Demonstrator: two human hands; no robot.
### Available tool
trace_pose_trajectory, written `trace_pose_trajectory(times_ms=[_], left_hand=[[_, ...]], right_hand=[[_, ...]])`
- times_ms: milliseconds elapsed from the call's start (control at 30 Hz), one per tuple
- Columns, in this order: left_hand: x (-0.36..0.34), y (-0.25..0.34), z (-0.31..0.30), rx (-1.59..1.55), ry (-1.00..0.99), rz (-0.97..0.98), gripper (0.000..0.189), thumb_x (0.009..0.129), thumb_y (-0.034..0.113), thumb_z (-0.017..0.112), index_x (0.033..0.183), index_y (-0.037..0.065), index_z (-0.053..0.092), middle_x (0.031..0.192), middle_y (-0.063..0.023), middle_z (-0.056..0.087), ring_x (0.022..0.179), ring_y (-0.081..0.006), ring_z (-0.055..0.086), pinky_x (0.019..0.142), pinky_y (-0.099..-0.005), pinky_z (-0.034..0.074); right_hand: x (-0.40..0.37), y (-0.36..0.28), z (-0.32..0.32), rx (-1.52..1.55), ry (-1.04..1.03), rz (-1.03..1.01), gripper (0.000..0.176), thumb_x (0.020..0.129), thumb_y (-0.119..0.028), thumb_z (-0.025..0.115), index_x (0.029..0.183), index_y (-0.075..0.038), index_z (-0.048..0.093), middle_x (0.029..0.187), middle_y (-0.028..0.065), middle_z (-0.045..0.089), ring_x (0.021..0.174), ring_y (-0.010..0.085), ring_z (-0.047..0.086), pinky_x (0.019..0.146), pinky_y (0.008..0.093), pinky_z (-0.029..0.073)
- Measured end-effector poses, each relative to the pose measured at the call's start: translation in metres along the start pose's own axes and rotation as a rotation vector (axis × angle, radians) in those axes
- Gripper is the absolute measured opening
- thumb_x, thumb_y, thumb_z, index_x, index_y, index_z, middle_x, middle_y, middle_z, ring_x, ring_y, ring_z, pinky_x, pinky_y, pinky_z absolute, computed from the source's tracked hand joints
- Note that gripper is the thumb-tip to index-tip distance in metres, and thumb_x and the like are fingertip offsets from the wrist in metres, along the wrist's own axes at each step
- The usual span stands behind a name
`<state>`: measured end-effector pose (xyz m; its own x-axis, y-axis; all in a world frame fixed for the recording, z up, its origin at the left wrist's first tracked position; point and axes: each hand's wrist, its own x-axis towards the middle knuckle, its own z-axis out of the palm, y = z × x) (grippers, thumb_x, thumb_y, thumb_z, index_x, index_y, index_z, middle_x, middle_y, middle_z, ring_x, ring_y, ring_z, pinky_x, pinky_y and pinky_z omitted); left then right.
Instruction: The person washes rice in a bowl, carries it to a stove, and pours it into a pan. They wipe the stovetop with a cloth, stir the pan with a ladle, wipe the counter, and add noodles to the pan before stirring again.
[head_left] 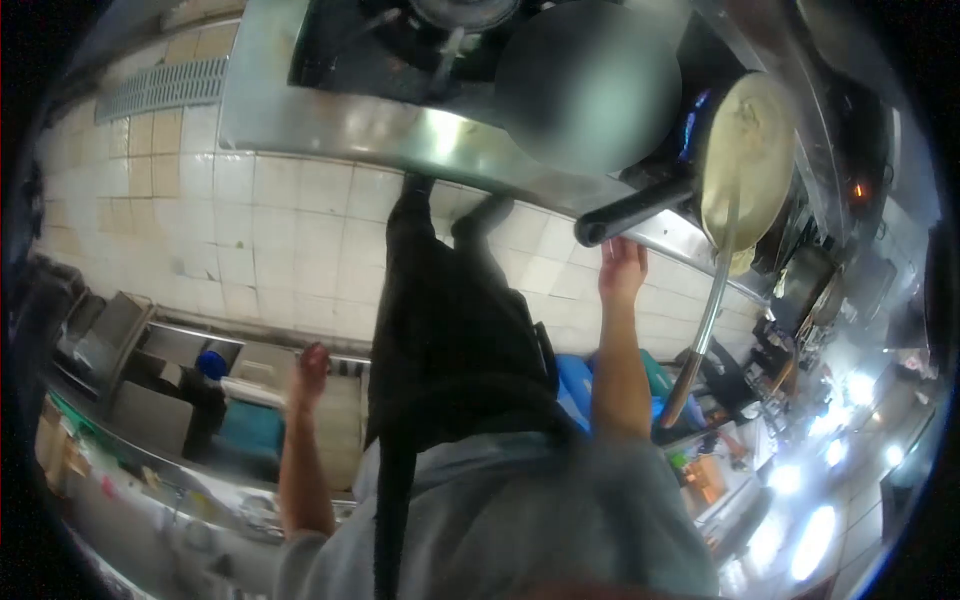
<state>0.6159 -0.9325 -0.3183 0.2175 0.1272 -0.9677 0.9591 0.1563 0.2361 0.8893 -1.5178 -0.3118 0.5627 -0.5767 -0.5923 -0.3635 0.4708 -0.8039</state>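
My right hand (pixel 624 268) reaches forward with its fingers stretched out, nothing in them. Its fingertips are just below the black pan handle (pixel 635 212) that juts over the stove's front edge. Beyond that handle is an oval pan of pale cream-coloured food (pixel 745 165). A long metal utensil with a brown grip (pixel 682 388) slants across it; its far end is lost in the food. At my left side, my left hand (pixel 311 372) hangs away from the stove, fingers slightly apart and holding nothing, near a counter with containers.
A round grey-green surface (pixel 590 85), blurred, covers part of the stove beside a burner (pixel 465 12). Blue flame (pixel 690 125) shows near the pan. The steel stove edge (pixel 440 140) runs before me, above a tiled floor (pixel 290 240). A blue-topped container (pixel 211 365) stands at left.
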Motion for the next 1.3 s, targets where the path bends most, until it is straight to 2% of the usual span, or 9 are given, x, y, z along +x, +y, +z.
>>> trace_pose_trajectory(times_ms=[200, 300, 400, 467, 867, 967, 1167, 1233, 1300], left_hand=[[0.007, -0.020, 0.010, 0.512, 0.062, 0.078, 0.027, 0.099, 0.025, 0.053, 0.116, 0.007, 0.065, 0.093, -0.0066, 0.067, 0.089, -0.0160, 0.060, 0.084, -0.0296, 0.046], [0.022, -0.063, 0.000, -0.349, -0.081, 0.039, 0.042, 0.099, 0.040, 0.057, 0.120, 0.003, 0.061, 0.085, -0.0025, 0.062, 0.073, -0.0122, 0.054, 0.063, -0.0290, 0.046], [0.008, -0.036, 0.012, -0.271, -0.037, 0.062, 0.044, 0.098, 0.040, 0.058, 0.123, 0.004, 0.060, 0.090, -0.0028, 0.064, 0.076, -0.0123, 0.057, 0.064, -0.0285, 0.048], [-0.002, -0.012, 0.022, 0.433, 0.040, 0.066, 0.045, 0.097, 0.039, 0.059, 0.126, 0.005, 0.059, 0.098, -0.0044, 0.067, 0.080, -0.0130, 0.060, 0.066, -0.0283, 0.049], [-0.002, -0.003, 0.020, 0.340, 0.051, -0.019, 0.037, 0.098, 0.032, 0.059, 0.126, 0.007, 0.059, 0.103, -0.0039, 0.068, 0.085, -0.0109, 0.062, 0.068, -0.0276, 0.050], [0.003, -0.015, 0.017, 0.323, 0.027, 0.041, 0.036, 0.098, 0.031, 0.059, 0.126, 0.007, 0.059, 0.105, -0.0040, 0.068, 0.086, -0.0118, 0.063, 0.069, -0.0276, 0.050], [-0.003, 0.001, 0.028, 0.380, 0.061, 0.009, 0.037, 0.099, 0.031, 0.058, 0.127, 0.007, 0.058, 0.108, -0.0046, 0.068, 0.089, -0.0144, 0.065, 0.071, -0.0286, 0.050], [-0.003, 0.002, 0.028, 0.383, 0.055, 0.001, 0.038, 0.099, 0.031, 0.058, 0.128, 0.007, 0.057, 0.108, -0.0048, 0.068, 0.090, -0.0144, 0.065, 0.071, -0.0287, 0.050], [-0.003, 0.004, 0.028, 0.385, 0.049, -0.007, 0.038, 0.099, 0.030, 0.058, 0.129, 0.006, 0.056, 0.108, -0.0049, 0.068, 0.091, -0.0143, 0.065, 0.071, -0.0288, 0.050]], right_hand=[[0.009, 0.007, -0.006, -0.008, 0.041, -0.009, 0.033, 0.095, -0.002, 0.055, 0.127, 0.001, 0.047, 0.113, 0.0144, 0.061, 0.103, 0.0250, 0.062, 0.091, 0.0401, 0.053], [0.033, 0.022, -0.037, -0.162, 0.002, -0.034, 0.031, 0.094, -0.003, 0.057, 0.123, 0.003, 0.051, 0.113, 0.0158, 0.061, 0.104, 0.0262, 0.062, 0.093, 0.0399, 0.053], [0.024, 0.020, -0.023, -0.176, -0.016, -0.041, 0.029, 0.094, -0.011, 0.060, 0.120, 0.001, 0.054, 0.115, 0.0139, 0.062, 0.108, 0.0262, 0.060, 0.098, 0.0405, 0.051], [0.008, 0.012, 0.003, -0.022, -0.019, -0.039, 0.029, 0.094, -0.015, 0.061, 0.119, -0.001, 0.056, 0.116, 0.0127, 0.062, 0.110, 0.0261, 0.060, 0.100, 0.0407, 0.050], [0.007, 0.007, 0.011, 0.000, 0.024, 0.041, 0.023, 0.096, -0.018, 0.058, 0.113, -0.002, 0.062, 0.116, 0.0097, 0.064, 0.113, 0.0215, 0.060, 0.105, 0.0358, 0.049], [0.012, 0.010, 0.009, -0.024, 0.165, -0.029, 0.014, 0.096, -0.015, 0.050, 0.102, -0.005, 0.059, 0.088, 0.0108, 0.063, 0.081, 0.0256, 0.066, 0.083, 0.0422, 0.058], [0.022, 0.014, -0.005, -0.010, 0.130, -0.025, 0.018, 0.097, -0.020, 0.052, 0.101, -0.005, 0.059, 0.088, 0.0117, 0.062, 0.083, 0.0261, 0.066, 0.091, 0.0439, 0.056], [0.016, 0.008, -0.002, -0.010, 0.055, 0.033, 0.026, 0.098, -0.014, 0.052, 0.120, -0.002, 0.058, 0.119, 0.0101, 0.063, 0.111, 0.0218, 0.060, 0.101, 0.0327, 0.050], [0.020, 0.010, -0.007, -0.025, 0.048, 0.038, 0.026, 0.098, -0.016, 0.053, 0.119, -0.003, 0.059, 0.118, 0.0099, 0.063, 0.111, 0.0218, 0.060, 0.100, 0.0338, 0.050]])
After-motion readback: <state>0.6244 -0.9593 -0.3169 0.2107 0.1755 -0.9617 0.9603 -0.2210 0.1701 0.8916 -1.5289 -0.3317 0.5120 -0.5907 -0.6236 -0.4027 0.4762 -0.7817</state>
